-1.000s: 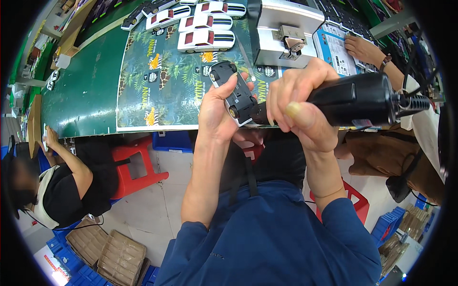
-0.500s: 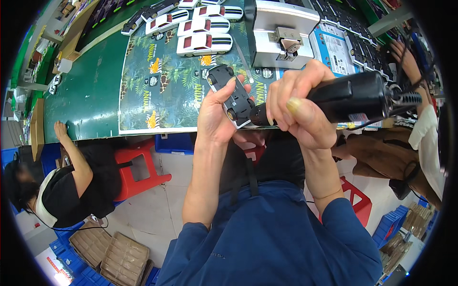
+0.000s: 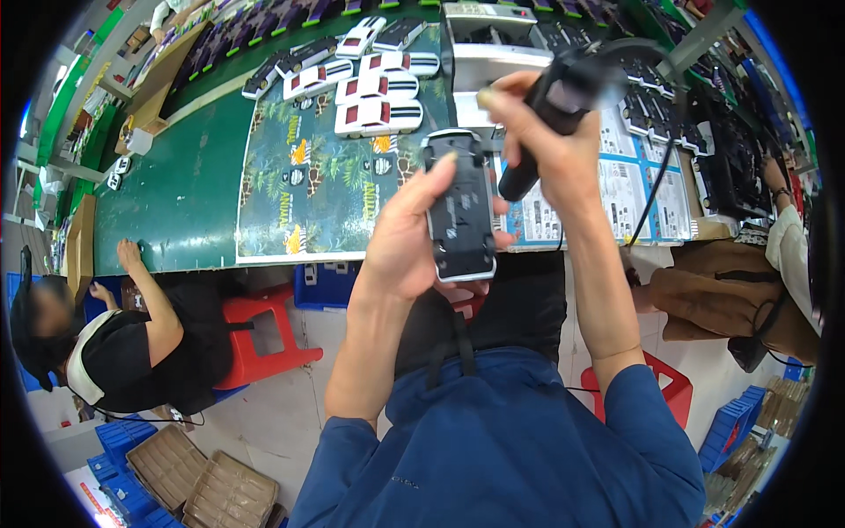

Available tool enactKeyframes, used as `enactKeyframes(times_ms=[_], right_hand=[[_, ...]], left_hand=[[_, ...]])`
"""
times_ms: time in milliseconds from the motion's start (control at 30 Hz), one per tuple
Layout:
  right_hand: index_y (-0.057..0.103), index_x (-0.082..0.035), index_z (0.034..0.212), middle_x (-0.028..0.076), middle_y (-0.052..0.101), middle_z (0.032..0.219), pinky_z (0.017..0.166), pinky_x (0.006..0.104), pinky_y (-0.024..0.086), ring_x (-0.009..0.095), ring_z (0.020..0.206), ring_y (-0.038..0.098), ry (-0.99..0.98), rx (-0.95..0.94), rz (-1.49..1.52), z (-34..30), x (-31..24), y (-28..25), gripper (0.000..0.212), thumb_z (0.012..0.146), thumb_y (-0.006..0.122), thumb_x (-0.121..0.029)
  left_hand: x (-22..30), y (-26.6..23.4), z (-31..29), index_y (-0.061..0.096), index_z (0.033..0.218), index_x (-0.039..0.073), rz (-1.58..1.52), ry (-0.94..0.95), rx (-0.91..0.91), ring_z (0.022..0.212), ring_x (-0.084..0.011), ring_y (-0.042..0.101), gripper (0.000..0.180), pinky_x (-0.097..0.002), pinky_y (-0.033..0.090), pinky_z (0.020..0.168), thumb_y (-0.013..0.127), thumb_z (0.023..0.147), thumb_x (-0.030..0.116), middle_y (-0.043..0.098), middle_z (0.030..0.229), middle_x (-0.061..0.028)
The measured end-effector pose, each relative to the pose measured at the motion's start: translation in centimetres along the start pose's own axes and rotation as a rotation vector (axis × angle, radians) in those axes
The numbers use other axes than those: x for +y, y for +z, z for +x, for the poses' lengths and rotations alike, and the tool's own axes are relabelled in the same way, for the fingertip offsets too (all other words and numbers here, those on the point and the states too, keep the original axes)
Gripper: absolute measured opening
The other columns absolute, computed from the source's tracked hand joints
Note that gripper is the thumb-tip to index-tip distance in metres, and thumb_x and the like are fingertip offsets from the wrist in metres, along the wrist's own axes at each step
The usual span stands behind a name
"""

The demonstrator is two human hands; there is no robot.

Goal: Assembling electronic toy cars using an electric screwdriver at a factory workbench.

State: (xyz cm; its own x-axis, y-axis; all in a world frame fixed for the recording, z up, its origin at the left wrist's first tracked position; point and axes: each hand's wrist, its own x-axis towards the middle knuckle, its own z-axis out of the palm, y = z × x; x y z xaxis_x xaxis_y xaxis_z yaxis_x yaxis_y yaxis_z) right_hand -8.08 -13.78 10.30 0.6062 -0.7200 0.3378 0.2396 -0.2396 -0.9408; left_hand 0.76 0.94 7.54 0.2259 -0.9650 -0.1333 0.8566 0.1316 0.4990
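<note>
My left hand holds a toy car with its black underside facing up and a thin light rim of body showing at the edges. The thumb lies on the chassis, and fingertips show past the far side. In my right hand is a black electric screwdriver, its upper end blurred by motion. Its lower end points down just right of the car, apart from it. My right thumb sticks out from the grip. Beyond my left hand, several white toy cars with dark stripes stand in a cluster.
A metal box fixture stands behind the screwdriver. Printed sheets and black car chassis lie at the right. A printed mat covers the green table. Co-workers sit on both sides; red stools stand below.
The screwdriver has lifted off the car's underside and swung from lying sideways to nearly upright. My left hand has turned the car, which now lies more lengthwise and nearer the right hand.
</note>
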Motion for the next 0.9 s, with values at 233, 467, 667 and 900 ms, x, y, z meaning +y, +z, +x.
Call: enactKeyframes(times_ms=[233,467,667,900], right_hand=[[0.070,0.000,0.097,0.006,0.069,0.086,0.070,0.0232,0.051,0.011,0.077,0.066,-0.017,-0.103,-0.043,-0.8,-1.3,-1.3,0.026,0.077,0.081,-0.013],[0.070,-0.001,0.086,0.005,0.069,0.076,0.063,0.0227,0.052,0.009,0.068,0.066,0.073,0.030,0.089,-0.3,-1.9,-2.9,0.021,0.077,0.082,-0.015],[0.069,-0.001,0.086,0.003,0.068,0.076,0.064,0.0227,0.051,0.008,0.068,0.064,0.054,0.054,0.052,-0.9,-1.4,-2.9,0.020,0.077,0.082,-0.015],[0.069,-0.002,0.083,0.003,0.068,0.077,0.063,0.0226,0.051,0.008,0.068,0.063,0.049,0.075,0.094,-1.2,-1.6,-2.0,0.020,0.077,0.083,-0.013]], left_hand=[[0.6,2.7,0.7,0.044,0.132,-0.001,0.220,-0.030,-0.114,0.089,-0.0291,0.070,0.045,-0.0455,0.063,0.072,0.039,0.104,0.033,0.066,0.099,-0.0221],[-1.2,1.3,-0.8,0.046,0.130,-0.005,0.695,0.213,-0.022,0.085,-0.0227,0.070,0.050,-0.0323,0.057,0.077,0.058,0.098,0.031,0.067,0.100,-0.0154],[-1.4,1.4,-3.0,0.060,0.076,0.001,0.878,0.190,0.053,0.058,-0.0102,0.067,0.027,-0.0199,0.051,0.044,0.071,0.091,0.021,0.067,0.071,-0.0072],[-1.1,1.4,-3.3,0.069,0.088,-0.003,0.801,0.210,0.042,0.057,-0.0146,0.069,0.020,-0.0214,0.053,0.041,0.070,0.091,0.017,0.068,0.069,-0.0073]])
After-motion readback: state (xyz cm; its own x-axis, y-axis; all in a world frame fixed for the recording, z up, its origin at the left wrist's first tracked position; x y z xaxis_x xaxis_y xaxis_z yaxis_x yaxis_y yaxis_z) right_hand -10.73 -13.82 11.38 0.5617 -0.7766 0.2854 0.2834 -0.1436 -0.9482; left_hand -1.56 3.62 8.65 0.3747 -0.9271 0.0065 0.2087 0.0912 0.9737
